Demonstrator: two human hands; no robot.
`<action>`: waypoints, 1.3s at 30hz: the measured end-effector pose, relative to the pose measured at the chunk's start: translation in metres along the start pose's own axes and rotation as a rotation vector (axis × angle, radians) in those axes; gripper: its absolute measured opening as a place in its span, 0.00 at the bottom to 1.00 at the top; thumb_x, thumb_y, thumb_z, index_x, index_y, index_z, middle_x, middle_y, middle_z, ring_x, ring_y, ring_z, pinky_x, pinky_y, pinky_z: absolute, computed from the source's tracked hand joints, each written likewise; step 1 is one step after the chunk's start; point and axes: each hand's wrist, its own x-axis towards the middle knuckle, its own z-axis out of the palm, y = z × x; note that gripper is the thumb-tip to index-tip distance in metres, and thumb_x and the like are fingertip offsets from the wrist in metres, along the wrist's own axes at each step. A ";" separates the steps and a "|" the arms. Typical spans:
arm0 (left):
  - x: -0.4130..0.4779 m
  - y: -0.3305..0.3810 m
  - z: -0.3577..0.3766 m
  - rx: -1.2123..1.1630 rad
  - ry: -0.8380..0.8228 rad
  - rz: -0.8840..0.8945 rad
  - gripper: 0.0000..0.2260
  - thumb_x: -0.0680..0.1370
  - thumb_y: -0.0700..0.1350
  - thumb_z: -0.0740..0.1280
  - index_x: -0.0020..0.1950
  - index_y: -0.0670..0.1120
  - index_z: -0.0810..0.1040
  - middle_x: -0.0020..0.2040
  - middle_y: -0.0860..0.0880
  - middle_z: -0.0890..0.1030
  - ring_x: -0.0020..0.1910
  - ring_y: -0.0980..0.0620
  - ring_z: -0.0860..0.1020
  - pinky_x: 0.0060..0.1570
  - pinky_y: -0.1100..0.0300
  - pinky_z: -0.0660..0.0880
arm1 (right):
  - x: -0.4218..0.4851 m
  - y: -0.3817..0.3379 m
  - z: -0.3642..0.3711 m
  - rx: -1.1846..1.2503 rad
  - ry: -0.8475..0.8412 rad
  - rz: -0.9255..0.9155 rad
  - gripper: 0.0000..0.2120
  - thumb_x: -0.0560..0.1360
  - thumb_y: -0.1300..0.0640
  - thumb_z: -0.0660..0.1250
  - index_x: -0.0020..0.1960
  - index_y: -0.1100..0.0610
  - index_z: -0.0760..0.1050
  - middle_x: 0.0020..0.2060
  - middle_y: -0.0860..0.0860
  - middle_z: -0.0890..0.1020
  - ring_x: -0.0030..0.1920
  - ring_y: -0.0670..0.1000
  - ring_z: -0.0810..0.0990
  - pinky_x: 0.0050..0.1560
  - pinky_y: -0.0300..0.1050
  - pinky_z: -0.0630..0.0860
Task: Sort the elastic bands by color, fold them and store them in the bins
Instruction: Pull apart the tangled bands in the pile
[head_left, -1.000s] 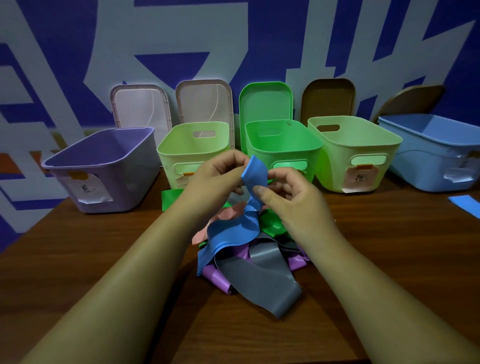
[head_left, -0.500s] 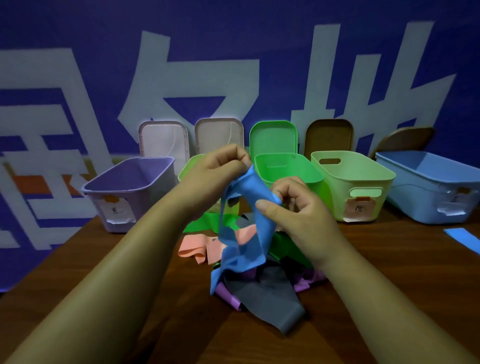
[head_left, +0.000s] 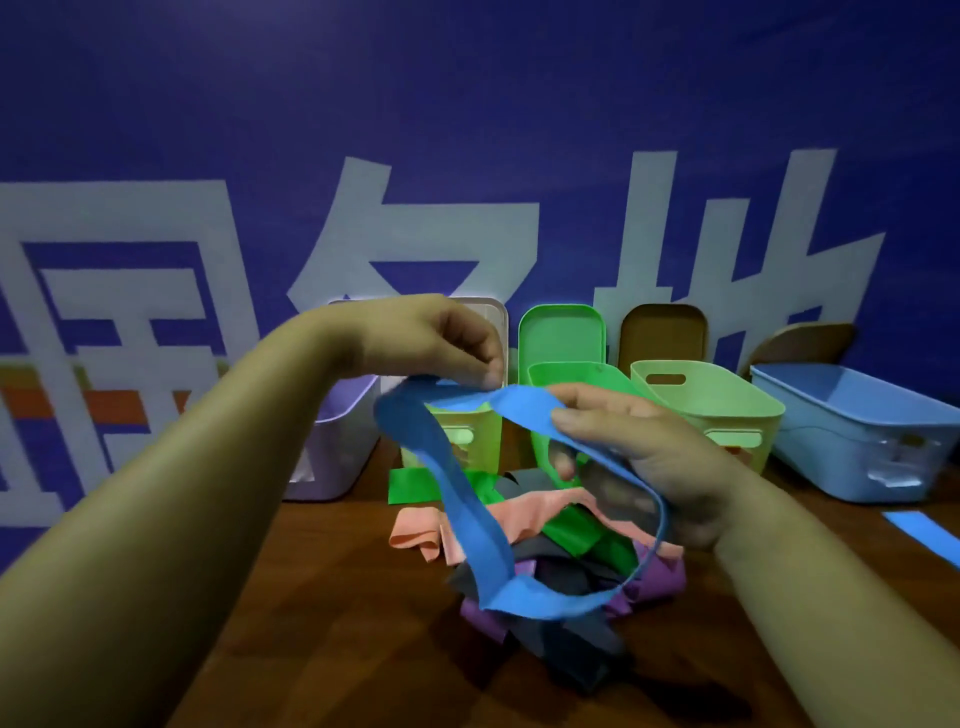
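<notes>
A blue elastic band (head_left: 467, 504) hangs as an open loop above the pile. My left hand (head_left: 441, 343) pinches its top edge. My right hand (head_left: 639, 452) pinches the band a little to the right and lower. Below lies a pile of bands (head_left: 550, 561) in pink, green, grey and purple. Behind stand a purple bin (head_left: 337, 447), a light green bin (head_left: 467, 431), a green bin (head_left: 576, 379), another light green bin (head_left: 717, 405) and a blue bin (head_left: 857, 431).
Open lids lean against the blue wall behind the bins. A second blue band (head_left: 930, 535) lies flat on the brown table (head_left: 337, 597) at the far right. A green band (head_left: 410, 486) lies in front of the light green bin.
Both hands have lifted the blue band higher and moved apart, so it has opened into a wide loop. The camera has tilted upward.
</notes>
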 end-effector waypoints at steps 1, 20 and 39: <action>0.001 0.003 0.002 -0.034 0.031 0.009 0.03 0.82 0.42 0.72 0.53 0.45 0.85 0.45 0.50 0.84 0.44 0.54 0.79 0.48 0.57 0.76 | -0.002 -0.004 0.002 0.000 0.021 -0.015 0.17 0.83 0.60 0.65 0.70 0.62 0.77 0.37 0.59 0.79 0.19 0.44 0.73 0.18 0.34 0.67; 0.059 0.097 0.047 0.201 0.285 0.186 0.08 0.82 0.51 0.71 0.50 0.48 0.87 0.39 0.51 0.87 0.37 0.57 0.85 0.41 0.60 0.83 | -0.054 0.017 -0.051 -0.251 0.528 -0.170 0.15 0.81 0.54 0.72 0.64 0.59 0.75 0.47 0.52 0.89 0.41 0.48 0.85 0.38 0.44 0.78; 0.132 0.172 0.043 0.491 0.392 0.407 0.07 0.85 0.48 0.68 0.53 0.47 0.83 0.38 0.55 0.81 0.32 0.62 0.81 0.33 0.72 0.73 | -0.065 0.074 -0.119 -0.326 0.603 0.017 0.08 0.78 0.57 0.77 0.57 0.50 0.87 0.51 0.50 0.90 0.51 0.47 0.88 0.56 0.43 0.82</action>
